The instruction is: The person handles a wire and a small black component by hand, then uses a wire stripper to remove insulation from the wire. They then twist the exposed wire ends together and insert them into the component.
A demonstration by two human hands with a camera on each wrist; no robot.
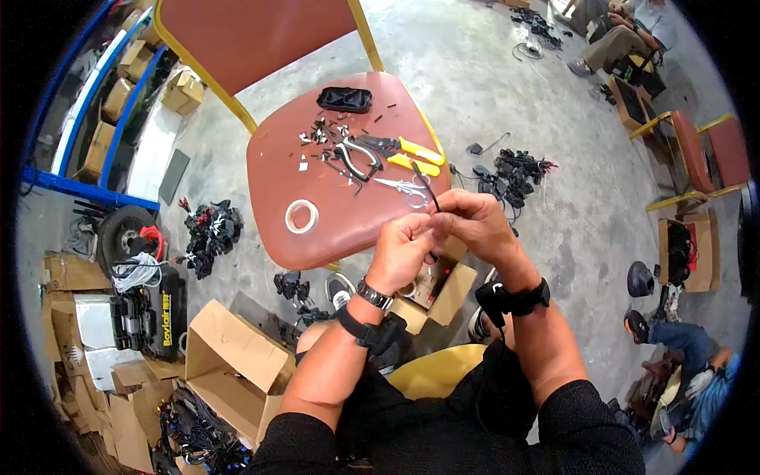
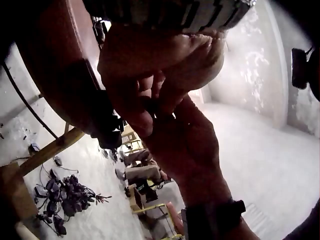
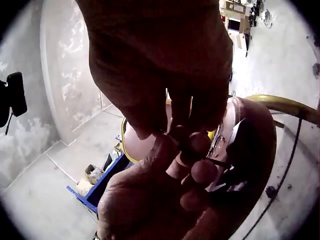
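Observation:
In the head view my left hand (image 1: 398, 252) and right hand (image 1: 481, 226) meet in front of the chair seat, fingertips together. Between them they pinch a thin black cable (image 1: 426, 184), whose free end sticks up toward the seat. Both wrist views show the curled fingers of my left hand (image 2: 160, 65) and right hand (image 3: 160, 70) close against each other, dark and shadowed, hiding most of the cable. On the red seat (image 1: 348, 229) near them lie scissors (image 1: 405, 187), yellow-handled pliers (image 1: 416, 157) and black-and-white pliers (image 1: 360, 158).
The seat also bears a tape roll (image 1: 302, 216), a black pouch (image 1: 344, 99) and scattered offcuts. An open carton (image 1: 451, 293) stands below my hands, a larger one (image 1: 233, 348) at left. Cable bundles (image 1: 210, 233) lie on the floor. People sit at the right.

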